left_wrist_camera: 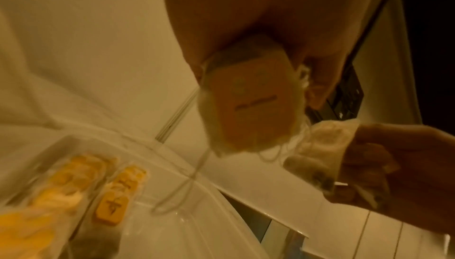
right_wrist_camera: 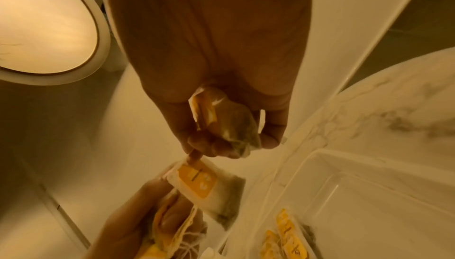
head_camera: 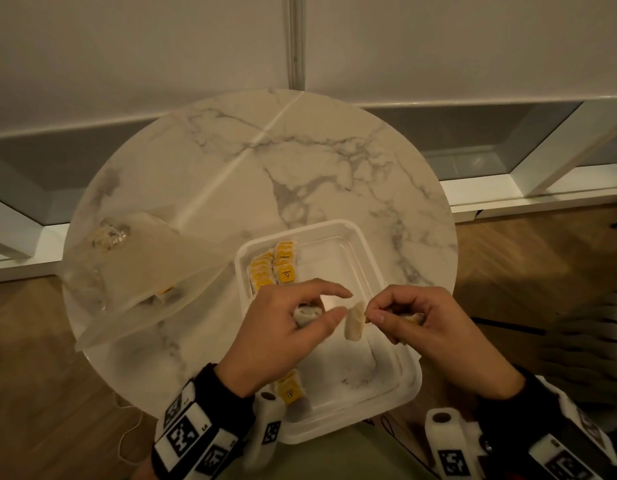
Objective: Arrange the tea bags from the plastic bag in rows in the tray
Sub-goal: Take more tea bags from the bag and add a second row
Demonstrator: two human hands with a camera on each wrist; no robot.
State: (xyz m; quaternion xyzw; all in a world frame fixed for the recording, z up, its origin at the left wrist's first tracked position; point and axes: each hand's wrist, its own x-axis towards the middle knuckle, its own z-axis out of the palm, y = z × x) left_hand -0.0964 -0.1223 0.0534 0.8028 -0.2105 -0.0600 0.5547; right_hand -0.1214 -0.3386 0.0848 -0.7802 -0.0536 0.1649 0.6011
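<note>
Right hand pinches pale paper tea bag with yellow tag by thumb and forefinger; second bag tucked in curled fingers. Left hand cups small bunch of bags, thumb and forefinger parted, likely feeding singles across. Both hover over white square plastic tray. Yellow-tagged rows at tray's 11 o'clock; one bag at 7. Clear plastic bag lies at 9 o'clock on round marble table.

Glossy veined marble table, translucent plastic tray — filmy plastic bag, wood floor
</note>
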